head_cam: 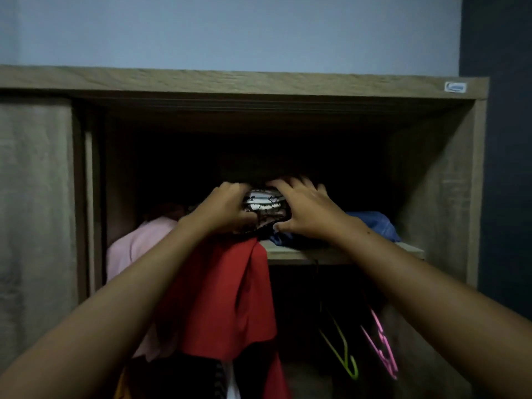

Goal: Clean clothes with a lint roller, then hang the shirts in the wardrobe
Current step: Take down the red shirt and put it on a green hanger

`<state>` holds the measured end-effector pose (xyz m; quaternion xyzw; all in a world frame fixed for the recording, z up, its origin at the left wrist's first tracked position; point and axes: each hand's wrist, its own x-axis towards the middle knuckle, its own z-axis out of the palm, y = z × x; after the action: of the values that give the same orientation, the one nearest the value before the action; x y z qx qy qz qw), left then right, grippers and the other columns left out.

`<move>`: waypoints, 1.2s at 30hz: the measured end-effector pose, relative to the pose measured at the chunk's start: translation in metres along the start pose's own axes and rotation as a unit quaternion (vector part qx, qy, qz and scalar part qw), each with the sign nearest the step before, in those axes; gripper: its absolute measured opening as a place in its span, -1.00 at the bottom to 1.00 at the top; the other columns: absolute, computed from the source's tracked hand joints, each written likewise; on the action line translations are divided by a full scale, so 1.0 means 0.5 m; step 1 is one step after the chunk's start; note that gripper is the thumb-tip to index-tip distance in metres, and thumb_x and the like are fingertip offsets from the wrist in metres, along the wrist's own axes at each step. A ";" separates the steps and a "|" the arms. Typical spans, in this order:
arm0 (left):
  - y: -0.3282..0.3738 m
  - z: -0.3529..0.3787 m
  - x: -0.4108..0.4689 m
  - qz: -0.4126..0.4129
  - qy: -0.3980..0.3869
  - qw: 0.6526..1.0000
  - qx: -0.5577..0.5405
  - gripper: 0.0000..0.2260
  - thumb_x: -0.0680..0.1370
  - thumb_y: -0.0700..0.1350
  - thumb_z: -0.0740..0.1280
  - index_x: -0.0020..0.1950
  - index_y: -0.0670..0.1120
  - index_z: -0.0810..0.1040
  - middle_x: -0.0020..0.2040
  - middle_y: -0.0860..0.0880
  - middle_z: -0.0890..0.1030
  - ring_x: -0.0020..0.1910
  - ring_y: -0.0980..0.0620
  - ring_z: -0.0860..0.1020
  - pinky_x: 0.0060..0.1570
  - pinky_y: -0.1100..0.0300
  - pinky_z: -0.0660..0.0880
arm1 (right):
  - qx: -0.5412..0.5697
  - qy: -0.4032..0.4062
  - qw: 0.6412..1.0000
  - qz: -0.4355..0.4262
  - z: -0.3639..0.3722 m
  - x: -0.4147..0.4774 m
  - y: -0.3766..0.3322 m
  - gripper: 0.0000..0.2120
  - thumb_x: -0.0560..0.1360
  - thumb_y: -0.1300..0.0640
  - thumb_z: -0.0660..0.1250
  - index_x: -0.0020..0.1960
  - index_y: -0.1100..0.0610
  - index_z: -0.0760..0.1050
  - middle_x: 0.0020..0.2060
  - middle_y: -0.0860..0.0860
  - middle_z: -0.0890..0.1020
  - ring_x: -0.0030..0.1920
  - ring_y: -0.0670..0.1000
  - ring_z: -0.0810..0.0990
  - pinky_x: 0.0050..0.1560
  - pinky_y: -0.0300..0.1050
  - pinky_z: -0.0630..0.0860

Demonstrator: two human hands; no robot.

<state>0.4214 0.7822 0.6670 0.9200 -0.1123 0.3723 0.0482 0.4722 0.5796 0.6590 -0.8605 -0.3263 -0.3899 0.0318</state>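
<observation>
The wardrobe [431, 182] was of grey-brown board with a coarse printed wood grain, boxy and square-edged, its sliding door [34, 197] drawn over the left side and a small pale sticker [455, 87] at its top right corner. Inside, a flat, lighter shelf [331, 253] ran across the dark opening.

On the front of that shelf sat the patterned garment [266, 204], a soft folded bundle of dark cloth with white bands and a lacy dark edge. A crumpled blue garment [374, 223] lay on the shelf just beside it to the right. A smooth red garment [224, 298] hung in long folds from below the bundle, with a pale pink garment [138, 243] to its left. Under the shelf on the right hung a thin green hanger [342, 349] and a notched pink hanger [383, 344], both tilted.

Both bare forearms reached up and forward, converging on the bundle. The left hand [224, 208] had its fingers curled over the bundle's left end, its grip clamped on the cloth. The right hand [308, 214] lay across the top with fingers spread and the thumb stretched out low towards the left; whether its grip was closed on the cloth could not be told, as the fingertips were blurred.
</observation>
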 end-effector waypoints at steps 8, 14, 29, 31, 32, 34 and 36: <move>-0.077 -0.016 0.033 -0.037 -0.035 0.998 -0.045 -0.48 0.49 -0.16 0.46 0.43 -0.16 0.45 0.30 -0.19 0.59 0.27 -0.13 0.55 0.18 0.23 0.42 | -0.001 -0.063 0.997 -0.039 0.035 0.072 -0.034 -0.03 0.21 -0.20 0.59 0.48 -0.06 0.17 0.25 0.08 0.59 0.24 0.17 0.56 0.09 0.01 0.55; -0.098 -0.004 0.030 -0.026 -0.047 0.998 -0.028 -0.44 0.52 -0.18 0.44 0.50 -0.15 0.38 0.39 -0.19 0.52 0.36 -0.13 0.49 0.26 0.30 0.34 | -0.008 -0.142 0.989 -0.039 0.054 0.097 -0.041 -0.08 0.20 -0.13 0.61 0.44 -0.04 0.25 0.19 0.02 0.61 0.18 0.11 0.59 0.00 -0.10 0.53; -0.013 0.010 0.011 -0.035 -0.003 0.994 0.108 0.05 0.34 0.19 0.54 0.60 -0.07 -0.03 0.30 -0.30 0.52 0.14 -0.40 0.57 0.02 -0.13 0.56 | 0.199 0.009 0.969 0.147 0.030 0.140 0.019 -0.50 0.54 -0.13 0.34 0.40 0.05 0.43 0.25 0.10 0.59 0.16 0.11 0.61 0.03 -0.13 0.50; -0.012 0.011 0.028 -0.056 0.007 0.992 0.112 -0.21 0.51 0.02 0.43 0.59 -0.13 0.08 0.22 -0.31 0.57 0.14 -0.38 0.59 0.03 -0.11 0.56 | 0.203 0.006 0.968 0.146 0.020 0.137 0.033 -0.47 0.53 -0.14 0.35 0.42 0.04 0.41 0.28 0.09 0.57 0.19 0.11 0.60 0.09 -0.11 0.51; -0.010 0.013 0.036 -0.067 0.003 0.992 0.111 -0.34 0.55 -0.07 0.38 0.57 -0.14 0.16 0.22 -0.30 0.58 0.15 -0.35 0.59 0.06 -0.11 0.56 | 0.199 0.004 0.970 0.142 0.015 0.133 0.041 -0.47 0.53 -0.14 0.36 0.43 0.03 0.40 0.28 0.08 0.56 0.19 0.11 0.59 0.08 -0.11 0.49; -0.002 0.018 0.054 -0.082 -0.011 0.993 0.087 -0.47 0.60 -0.16 0.30 0.54 -0.15 0.23 0.30 -0.28 0.53 0.21 -0.30 0.56 0.15 -0.10 0.55 | 0.182 0.018 0.975 0.130 0.005 0.124 0.058 -0.49 0.53 -0.10 0.37 0.42 0.02 0.40 0.28 0.09 0.56 0.20 0.11 0.58 0.04 -0.14 0.43; 0.017 0.027 0.081 -0.072 -0.008 0.996 0.059 -0.50 0.64 -0.20 0.22 0.57 -0.18 0.19 0.42 -0.29 0.43 0.34 -0.28 0.46 0.31 -0.07 0.44 | 0.174 0.044 0.975 0.134 -0.008 0.117 0.079 -0.55 0.54 -0.07 0.36 0.40 -0.01 0.42 0.29 0.08 0.56 0.22 0.12 0.57 0.05 -0.14 0.42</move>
<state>0.4566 0.7648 0.6857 0.9298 -0.0243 0.3668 0.0199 0.5210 0.5786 0.7100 -0.8598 -0.2695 -0.3563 0.2475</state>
